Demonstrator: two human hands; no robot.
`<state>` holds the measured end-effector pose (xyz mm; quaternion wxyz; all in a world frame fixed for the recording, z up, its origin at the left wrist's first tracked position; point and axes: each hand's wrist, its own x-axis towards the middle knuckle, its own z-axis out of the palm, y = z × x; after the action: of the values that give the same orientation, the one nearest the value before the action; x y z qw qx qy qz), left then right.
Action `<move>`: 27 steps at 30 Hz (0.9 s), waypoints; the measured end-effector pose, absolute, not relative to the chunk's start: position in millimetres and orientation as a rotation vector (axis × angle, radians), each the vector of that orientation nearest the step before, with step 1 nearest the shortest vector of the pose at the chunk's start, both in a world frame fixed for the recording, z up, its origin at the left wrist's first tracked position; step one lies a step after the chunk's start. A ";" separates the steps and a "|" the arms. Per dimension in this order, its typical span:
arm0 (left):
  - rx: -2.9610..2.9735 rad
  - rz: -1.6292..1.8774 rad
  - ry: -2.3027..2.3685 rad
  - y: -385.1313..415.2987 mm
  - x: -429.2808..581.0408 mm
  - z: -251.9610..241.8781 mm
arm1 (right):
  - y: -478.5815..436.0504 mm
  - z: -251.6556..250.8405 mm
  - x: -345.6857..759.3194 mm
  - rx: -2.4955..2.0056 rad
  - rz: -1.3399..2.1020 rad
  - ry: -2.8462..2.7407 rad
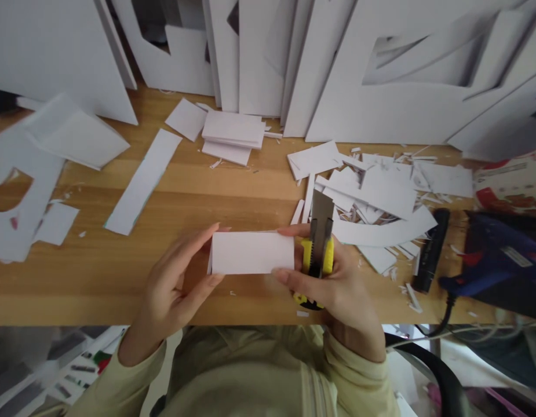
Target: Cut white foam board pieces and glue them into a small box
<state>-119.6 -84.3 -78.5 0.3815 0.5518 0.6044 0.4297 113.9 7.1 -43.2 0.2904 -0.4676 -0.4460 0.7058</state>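
– Starting with the head view: you have one white rectangular piece (252,253) between your two hands, above the near part of the counter (259,200). Whether it touches the wood, cannot tell.

– Left hand?

– Your left hand (166,286) has the piece by its left end, thumb at the lower corner, other fingers (190,248) at the upper one. Narrow grip, just the height of the piece.

– And the right?

– Your right hand (337,284) pinches the opposite end, thumb below, a fingertip above. Same hand also carries a yellow-and-black utility knife (329,257), metal end pointing away from you.

– What lies beyond?

– Ahead of you, a small stack of white pieces (233,130); left of it, a long white strip (142,180) set at a slant. To your right, a loose heap of white offcuts (385,185), a black cylindrical object (430,252) just beside it.

– Outer edges?

– Large white boards (263,58) stand along the far side, some with cut-outs. Far right, a blue object (489,249) with a dark cable, near a printed package (513,182). Far left, more cut white sheets (42,185), overlapping.
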 end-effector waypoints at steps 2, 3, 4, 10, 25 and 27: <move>1.381 1.104 1.540 -84.9 -119.7 -80.8 | 7.8 -43.6 114.1 -1.252 1.892 -1.187; 1.361 1.106 1.543 -85.0 -119.4 -81.7 | 8.2 -43.7 114.2 -1.249 1.902 -1.182; 1.334 1.109 1.543 -84.9 -118.9 -82.2 | 8.8 -43.7 114.3 -1.241 1.914 -1.172; 1.241 1.161 1.505 -83.5 -114.3 -82.1 | 12.1 -42.0 114.5 -1.195 2.010 -1.117; 1.366 1.126 1.492 -83.2 -116.1 -83.5 | 13.5 -39.8 112.3 -1.246 1.946 -1.144; 1.366 1.113 1.493 -83.1 -116.1 -84.5 | 13.6 -39.6 112.0 -1.264 1.949 -1.130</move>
<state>-116.1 -83.1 -84.5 0.4039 0.5411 0.5913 0.4409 112.0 13.6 -39.6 0.2757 -0.4704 -0.4204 0.7252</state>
